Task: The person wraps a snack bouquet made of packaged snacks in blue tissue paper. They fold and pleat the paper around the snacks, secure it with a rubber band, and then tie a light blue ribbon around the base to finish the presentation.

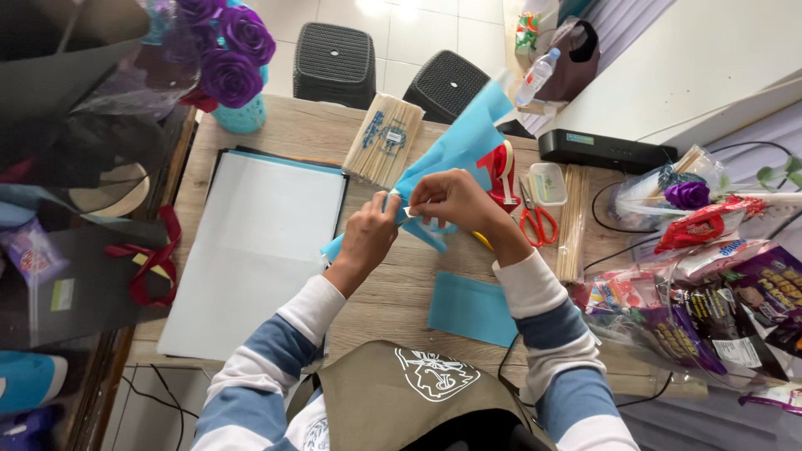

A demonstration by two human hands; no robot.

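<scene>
My left hand [369, 234] and my right hand [455, 199] meet over the wooden table [401, 292] and pinch a sheet of light blue paper [455, 142] that fans out away from me. The fingers of both hands grip its near corner, with a small white strip, perhaps tape, between them. A smaller blue paper piece [472, 309] lies flat on the table below my right wrist.
A stack of white sheets [255, 242] lies to the left. A bundle of wooden skewers [384, 138], red scissors [539, 219], a red tape dispenser [504, 171] and more sticks [572, 221] lie nearby. Snack packets [718, 301] crowd the right. Purple paper roses [230, 50] stand far left.
</scene>
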